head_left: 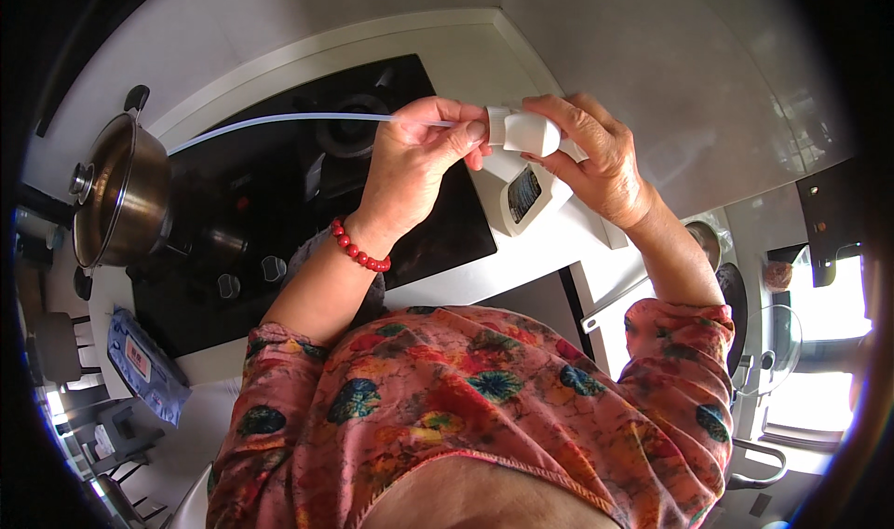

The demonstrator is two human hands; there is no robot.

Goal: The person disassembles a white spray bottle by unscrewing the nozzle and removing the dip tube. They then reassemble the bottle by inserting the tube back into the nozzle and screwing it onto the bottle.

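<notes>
Both hands hold a white pump head [531, 134] sideways above the counter. My left hand [410, 166], with a red bead bracelet [356, 246] at the wrist, pinches its ribbed collar [496, 127]. My right hand [596, 152] grips the rounded end with thumb and fingers. From the collar a long, thin, translucent tube [279, 116] runs left past my left hand and bows down toward the pot. Below the hands stands a white bottle [512, 214] with a dark label; its top is partly hidden by my right hand.
A black glass cooktop [279, 194] covers much of the counter. On its left stands a lidded steel pot [140, 194] with black handles. A blue packet of wipes [147, 366] lies at the front left edge. A glass lid [775, 350] stands at the far right.
</notes>
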